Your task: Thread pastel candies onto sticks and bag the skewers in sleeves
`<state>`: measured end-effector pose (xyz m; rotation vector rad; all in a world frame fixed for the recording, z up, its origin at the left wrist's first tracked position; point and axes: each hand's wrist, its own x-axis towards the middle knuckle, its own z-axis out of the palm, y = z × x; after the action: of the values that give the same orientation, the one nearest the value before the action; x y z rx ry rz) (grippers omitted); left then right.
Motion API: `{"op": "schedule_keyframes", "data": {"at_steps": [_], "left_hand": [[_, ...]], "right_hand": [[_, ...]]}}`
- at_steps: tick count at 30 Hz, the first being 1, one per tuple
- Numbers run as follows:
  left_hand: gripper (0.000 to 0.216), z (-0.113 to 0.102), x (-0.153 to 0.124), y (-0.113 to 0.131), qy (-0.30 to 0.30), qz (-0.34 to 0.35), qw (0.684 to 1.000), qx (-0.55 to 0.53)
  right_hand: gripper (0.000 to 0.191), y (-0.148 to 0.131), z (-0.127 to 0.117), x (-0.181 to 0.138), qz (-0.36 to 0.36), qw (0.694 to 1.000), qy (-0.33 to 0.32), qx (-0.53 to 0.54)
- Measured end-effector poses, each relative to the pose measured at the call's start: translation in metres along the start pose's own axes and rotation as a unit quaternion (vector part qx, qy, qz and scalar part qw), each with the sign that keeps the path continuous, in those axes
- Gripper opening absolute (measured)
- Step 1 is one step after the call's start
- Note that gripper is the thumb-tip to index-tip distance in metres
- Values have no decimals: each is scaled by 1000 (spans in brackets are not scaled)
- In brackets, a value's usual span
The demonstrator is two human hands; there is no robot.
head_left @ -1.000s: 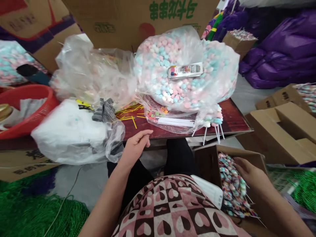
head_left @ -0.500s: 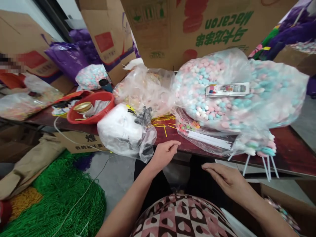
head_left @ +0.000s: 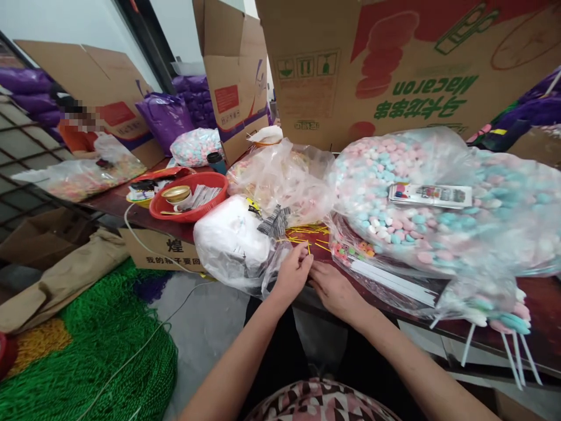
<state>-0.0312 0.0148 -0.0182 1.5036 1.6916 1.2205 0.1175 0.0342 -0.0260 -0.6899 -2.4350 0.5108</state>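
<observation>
At the table's front edge my left hand (head_left: 293, 273) is closed in a pinch. Its fingertips are at a yellow twist tie (head_left: 308, 248); whether they grip it is unclear. My right hand (head_left: 336, 290) is close against it, fingers pressed together and bent, with anything in them hidden. More yellow twist ties (head_left: 302, 232) lie scattered just beyond. Left of my hands sits a clear bag of white material (head_left: 232, 242) with a bundle of black-and-white striped strips (head_left: 275, 221) on top. On the right, white sticks (head_left: 394, 282) lie in a clear bag.
Large bags of pink, blue and white marshmallows (head_left: 394, 169) cover the right side, with a stack of labels (head_left: 430, 195) on top. Skewered marshmallows (head_left: 511, 321) overhang the front edge. A red basin (head_left: 217, 196) stands left. Cardboard boxes (head_left: 324, 64) rise behind. Another person (head_left: 76, 133) sits far left.
My right hand has moved up and left from over my lap to meet my left hand. The left hand has stayed by the table edge near the twist ties. The view has shifted.
</observation>
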Motion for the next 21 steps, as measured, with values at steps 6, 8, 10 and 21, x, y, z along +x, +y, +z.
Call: {"op": "schedule_keyframes", "data": {"at_steps": [6,8,10,21], "left_hand": [[28,-21,13,-3,43,38,998,30],[26,-30,17,-3,63,64,995,48],[25,-37,25,-3,95,96,987,82],[56,-58,93,-20,81,9,927,367]], "right_hand": [[36,30,25,42,61,992,-24,-112],[37,38,31,48,99,982,-19,-158],[38,42,37,50,123,973,-15,-194],[41,32,43,52,159,961,-32,-226]]}}
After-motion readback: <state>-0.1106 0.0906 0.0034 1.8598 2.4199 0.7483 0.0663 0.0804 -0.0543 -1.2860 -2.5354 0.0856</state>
